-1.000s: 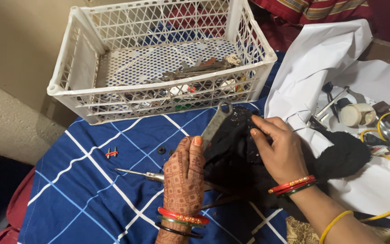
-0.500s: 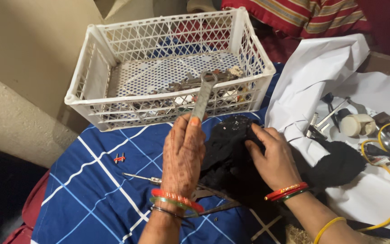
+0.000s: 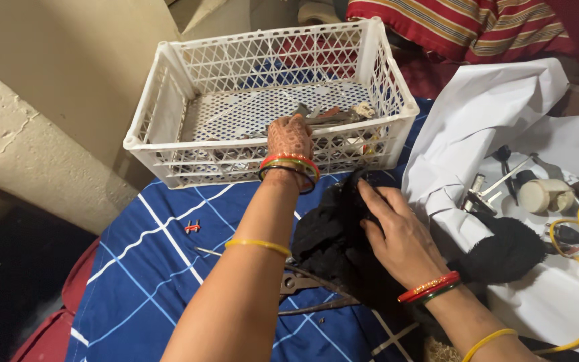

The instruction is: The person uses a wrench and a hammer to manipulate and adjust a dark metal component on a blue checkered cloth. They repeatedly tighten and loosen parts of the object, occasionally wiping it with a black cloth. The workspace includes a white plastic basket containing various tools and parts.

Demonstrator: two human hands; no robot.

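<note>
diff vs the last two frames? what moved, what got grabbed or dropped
The left hand carried the grey metal tool up off the black cloth and reached over the wall into the white crate; whether it has released the tool cannot be told. The right hand stayed on the cloth. Pliers unmoved.

A beige plastered wall (image 3: 55, 74) w/ a stepped ledge is seen at left. The surface is covered by a blue cloth (image 3: 149, 281) w/ white check lines. Red striped fabric (image 3: 464, 27) lies at top right. Dim, warm light; dark floor at bottom left.
</note>
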